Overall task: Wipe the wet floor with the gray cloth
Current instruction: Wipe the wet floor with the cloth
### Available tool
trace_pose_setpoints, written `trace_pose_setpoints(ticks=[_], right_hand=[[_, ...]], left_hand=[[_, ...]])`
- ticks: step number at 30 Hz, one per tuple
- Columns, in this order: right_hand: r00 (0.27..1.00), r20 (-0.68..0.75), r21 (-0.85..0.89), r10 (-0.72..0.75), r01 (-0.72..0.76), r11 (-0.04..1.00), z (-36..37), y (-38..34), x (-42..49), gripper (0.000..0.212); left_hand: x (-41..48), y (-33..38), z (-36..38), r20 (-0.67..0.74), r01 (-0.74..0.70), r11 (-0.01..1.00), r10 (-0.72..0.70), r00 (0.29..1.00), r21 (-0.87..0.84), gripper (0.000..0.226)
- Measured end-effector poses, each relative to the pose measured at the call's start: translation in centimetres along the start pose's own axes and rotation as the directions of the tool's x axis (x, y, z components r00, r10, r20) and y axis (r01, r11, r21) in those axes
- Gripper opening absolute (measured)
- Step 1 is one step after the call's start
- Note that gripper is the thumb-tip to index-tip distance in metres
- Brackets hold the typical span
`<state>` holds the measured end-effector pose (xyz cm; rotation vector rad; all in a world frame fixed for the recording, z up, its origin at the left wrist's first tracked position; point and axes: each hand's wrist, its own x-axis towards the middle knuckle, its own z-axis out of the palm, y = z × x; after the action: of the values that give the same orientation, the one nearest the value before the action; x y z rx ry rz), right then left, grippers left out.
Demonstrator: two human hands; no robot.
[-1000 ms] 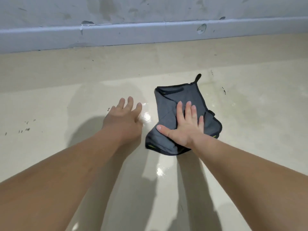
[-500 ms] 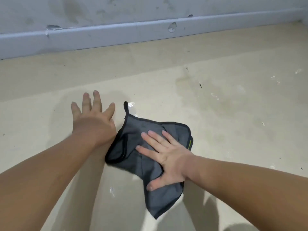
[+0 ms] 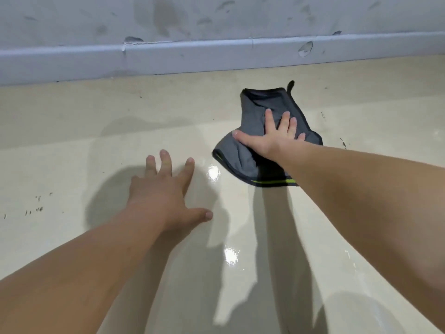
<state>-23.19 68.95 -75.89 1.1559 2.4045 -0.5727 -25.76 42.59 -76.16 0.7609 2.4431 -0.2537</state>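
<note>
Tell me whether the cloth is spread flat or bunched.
Bunched: the cloth is rumpled and folded over itself under the flat right hand.

An indoor room — shiny cream floor [image 3: 60, 169] under the left hand [image 3: 161, 201], chipped gray wall [image 3: 72, 18] and baseboard [image 3: 192, 56] past the right hand [image 3: 272, 138].

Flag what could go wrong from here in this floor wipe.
The gray cloth is bunched and folded under the flat right hand, so it may skip patches and leave wet streaks. The left hand appears to rest spread on the glossy floor beside bright reflections. If that spot is wet and the hand carries weight, it might slide.
</note>
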Motion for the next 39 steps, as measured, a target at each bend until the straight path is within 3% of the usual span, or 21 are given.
trace_pose_setpoints(ticks=[3, 6, 9, 12, 14, 16, 19, 21, 24, 26, 30, 34, 36, 39], right_hand=[[0.994, -0.070, 0.087, 0.082, -0.076, 0.993, 0.3, -2.2, 1.6, 0.129], [0.993, -0.115, 0.081, 0.024, -0.014, 0.997, 2.9, -4.7, 0.7, 0.116], [0.955, -0.067, -0.118, -0.289, 0.280, 0.953, 5.9, -5.4, -1.7, 0.111], [0.779, 0.082, -0.287, -0.622, 0.616, 0.733, 6.2, -2.3, -2.8, 0.102], [0.697, 0.185, -0.317, -0.693, 0.710, 0.629, 3.7, 0.3, -0.9, 0.102], [0.761, 0.205, -0.300, -0.616, 0.648, 0.700, 0.4, 1.8, 1.6, 0.109], [0.957, 0.083, -0.211, -0.279, 0.291, 0.933, -2.7, 3.6, 3.6, 0.122], [0.994, 0.026, -0.151, -0.102, 0.105, 0.983, -2.3, 4.3, 3.1, 0.126], [1.000, -0.025, -0.102, -0.004, 0.002, 0.995, 0.4, 4.0, 0.6, 0.123], [0.998, -0.031, -0.118, -0.046, 0.042, 0.992, 2.5, 3.5, -1.9, 0.119], [0.959, -0.010, -0.238, -0.284, 0.274, 0.932, 7.2, 5.0, -8.5, 0.109], [0.892, 0.030, -0.299, -0.451, 0.438, 0.847, 10.2, 8.7, -14.6, 0.101], [0.829, 0.096, -0.326, -0.550, 0.549, 0.770, 11.2, 11.7, -17.2, 0.100], [0.695, 0.190, -0.341, -0.694, 0.709, 0.617, 11.4, 17.6, -20.0, 0.100]], left_hand=[[0.2, -0.2, 0.3, -0.031, -0.013, 1.000, 0.012, 0.999, -0.020, 0.129], [0.1, -0.4, 0.5, -0.021, -0.001, 1.000, 0.001, 1.000, -0.030, 0.131], [-0.2, -0.7, 0.5, -0.031, 0.010, 0.999, -0.012, 0.999, -0.043, 0.137], [-0.1, -0.9, 0.4, -0.032, 0.033, 0.998, -0.035, 0.999, -0.058, 0.144], [0.0, -0.7, 0.2, -0.034, 0.037, 0.996, -0.039, 0.999, -0.077, 0.146], [0.1, -0.4, 0.1, -0.033, 0.047, 0.994, -0.051, 0.998, -0.097, 0.147], [0.3, -0.4, 0.0, -0.032, 0.053, 0.992, -0.057, 0.998, -0.112, 0.148], [0.0, -0.5, 0.0, -0.021, 0.054, 0.993, -0.057, 0.998, -0.106, 0.148], [0.1, -0.5, 0.0, -0.031, 0.052, 0.994, -0.055, 0.998, -0.095, 0.147], [0.0, -0.4, -0.2, -0.039, 0.044, 0.995, -0.047, 0.998, -0.094, 0.147], [0.1, -0.1, -0.5, -0.051, 0.038, 0.995, -0.042, 0.998, -0.092, 0.147], [-0.3, -0.3, -1.2, 0.050, 0.058, 0.994, -0.054, 0.997, -0.097, 0.146], [-0.8, 0.1, -0.7, 0.027, 0.060, 0.992, -0.057, 0.998, -0.114, 0.141], [-2.8, 3.1, -0.1, -0.153, -0.026, 1.000, 0.023, 0.988, -0.014, 0.116]])
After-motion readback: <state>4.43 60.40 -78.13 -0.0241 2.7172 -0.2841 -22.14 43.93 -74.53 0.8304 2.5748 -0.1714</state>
